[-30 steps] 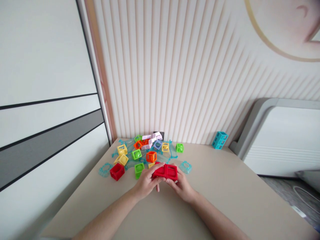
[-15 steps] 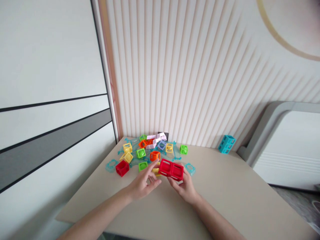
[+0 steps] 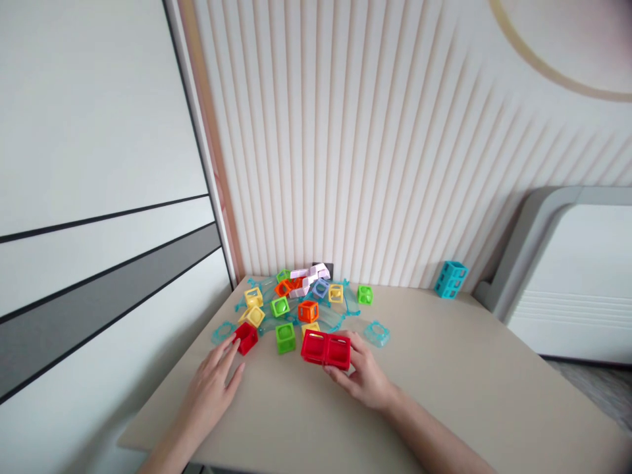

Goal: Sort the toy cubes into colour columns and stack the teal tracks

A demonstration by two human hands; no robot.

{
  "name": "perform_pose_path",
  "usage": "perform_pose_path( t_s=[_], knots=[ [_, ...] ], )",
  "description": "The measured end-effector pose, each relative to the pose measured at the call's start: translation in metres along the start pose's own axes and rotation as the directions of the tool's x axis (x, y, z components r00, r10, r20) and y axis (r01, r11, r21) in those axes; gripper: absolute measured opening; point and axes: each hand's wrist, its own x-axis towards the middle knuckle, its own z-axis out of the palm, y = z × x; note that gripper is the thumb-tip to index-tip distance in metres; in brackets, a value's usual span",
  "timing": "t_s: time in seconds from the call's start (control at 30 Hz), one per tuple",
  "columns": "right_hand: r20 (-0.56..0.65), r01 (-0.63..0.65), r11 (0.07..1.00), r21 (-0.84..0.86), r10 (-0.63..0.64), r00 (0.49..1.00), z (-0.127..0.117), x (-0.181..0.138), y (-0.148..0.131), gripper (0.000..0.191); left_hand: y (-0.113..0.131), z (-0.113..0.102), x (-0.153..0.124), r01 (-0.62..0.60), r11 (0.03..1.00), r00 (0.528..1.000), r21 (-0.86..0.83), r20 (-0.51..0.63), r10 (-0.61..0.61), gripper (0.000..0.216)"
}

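Observation:
My right hand [image 3: 366, 376] grips a pair of joined red cube blocks [image 3: 326, 349] above the table, thumb below and fingers behind. At the left, my left hand [image 3: 213, 383] is open, its fingertips at the near side of a single red cube block [image 3: 246, 338]; whether they touch it I cannot tell. Between the hands lies a green cube block [image 3: 285, 338]. The held red pair partly covers a yellow block [image 3: 310, 328]. An orange cube block [image 3: 308, 311] sits just behind that yellow one.
Yellow blocks [image 3: 253, 297], a green block [image 3: 280, 306], pale purple pieces [image 3: 310, 277] and clear teal pieces [image 3: 318, 320] crowd the back of the table [image 3: 419, 395]. A teal block stack [image 3: 451, 279] stands at the right by the ribbed wall [image 3: 316, 131]. One clear teal piece [image 3: 377, 334] lies beyond my right hand.
My left hand has moved away from the joined red blocks, leftward to the single red cube block. My right hand still holds the pair, now slightly lower and further left.

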Motion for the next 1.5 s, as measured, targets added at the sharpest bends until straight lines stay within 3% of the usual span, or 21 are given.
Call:
perform_pose_path(
  t_s=[0.2,0.33,0.6,0.83,1.13,1.3,1.5],
  knots=[
    [-0.015,-0.044,0.999,-0.025,0.044,0.999,-0.001,-0.001,0.004,0.009,0.007,0.001,0.007,-0.005,1.000,1.000,-0.030,0.020,0.006,0.038],
    [-0.016,-0.056,0.997,-0.043,0.056,0.998,0.000,-0.001,0.006,0.011,0.014,0.001,0.022,-0.034,0.999,0.999,0.041,0.038,0.032,0.041],
    [0.011,-0.059,0.998,-0.033,0.059,0.998,0.000,-0.002,0.006,0.011,0.024,-0.003,0.036,-0.071,0.984,0.994,0.166,0.099,0.055,0.025],
    [0.047,-0.040,0.999,-0.025,0.041,0.998,0.001,0.000,0.006,0.011,0.031,-0.004,0.040,-0.137,0.985,0.980,0.101,0.157,0.120,0.013],
    [0.043,-0.033,0.999,-0.037,0.035,0.998,0.000,-0.001,0.007,0.011,0.016,0.018,0.028,-0.015,0.998,0.986,-0.059,0.167,0.025,0.021],
    [0.056,-0.022,0.999,-0.038,0.024,0.998,0.001,0.000,0.005,0.010,0.015,0.012,0.026,0.017,0.996,0.962,-0.093,0.271,0.009,0.019],
    [0.068,-0.025,0.999,-0.049,0.028,0.997,0.001,0.000,0.006,0.010,0.022,-0.003,0.031,-0.025,0.999,0.901,-0.046,0.432,0.042,0.034]
  ],
)
